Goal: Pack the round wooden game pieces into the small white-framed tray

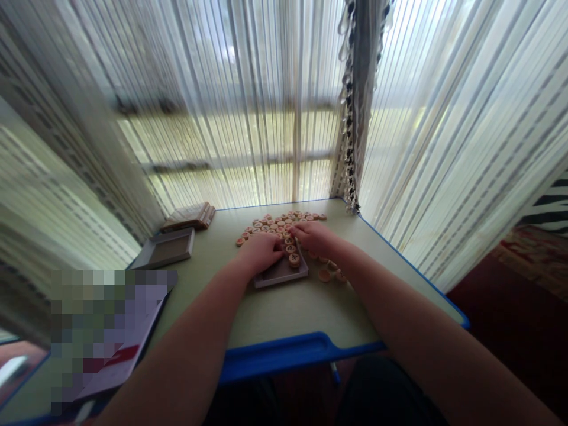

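Several round tan discs [290, 249] with dark characters; left grip [262, 251], right grip [314, 236] both unclear

Daylight comes in through the thin curtains [266, 148], so they look bright. A small white spot [231, 54] of glare shines near the top. The table [275, 313] gets soft light, but the floor [492, 331] is very dark. Marks on the round pieces [274, 226] look fuzzy. The sides look stretched, and big squares [97, 331] blur the lower left.
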A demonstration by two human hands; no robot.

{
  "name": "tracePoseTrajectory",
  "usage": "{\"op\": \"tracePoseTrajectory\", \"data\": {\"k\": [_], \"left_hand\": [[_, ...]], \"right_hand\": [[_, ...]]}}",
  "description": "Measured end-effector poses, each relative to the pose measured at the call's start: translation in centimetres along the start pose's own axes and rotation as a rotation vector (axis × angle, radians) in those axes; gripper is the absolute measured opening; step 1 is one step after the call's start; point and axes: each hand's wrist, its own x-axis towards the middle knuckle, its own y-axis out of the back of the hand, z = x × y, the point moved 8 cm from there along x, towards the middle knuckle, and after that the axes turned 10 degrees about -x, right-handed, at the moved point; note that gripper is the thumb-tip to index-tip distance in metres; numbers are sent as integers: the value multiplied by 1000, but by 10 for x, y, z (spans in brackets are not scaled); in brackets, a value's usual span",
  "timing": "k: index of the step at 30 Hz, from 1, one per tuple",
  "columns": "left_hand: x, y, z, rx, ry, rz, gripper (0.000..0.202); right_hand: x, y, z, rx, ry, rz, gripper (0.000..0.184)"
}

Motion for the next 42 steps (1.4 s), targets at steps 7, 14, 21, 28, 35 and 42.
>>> {"op": "tracePoseTrajectory", "data": {"k": [7, 14, 21, 28, 35, 42], "left_hand": [[1, -6, 4, -53, -69, -22, 23], [2, -5, 4, -36, -71, -16, 21], [2, -1, 1, -16, -39, -15, 21], [6, -2, 0, -22, -48, 29, 25], [7, -3, 2, -39, -70, 45, 26], [7, -6, 0, -38, -65, 32, 25]], "right_hand": [[-2, 4, -3, -52, -3, -16, 39], [-2, 5, -5, -68, 13, -18, 41], [-1, 2, 0, -58, 14, -15, 41], [2, 0, 0, -49, 43, 3, 37], [2, 0, 0, -19, 52, 0, 36], [0, -2, 3, 56, 39, -29, 26]]}}
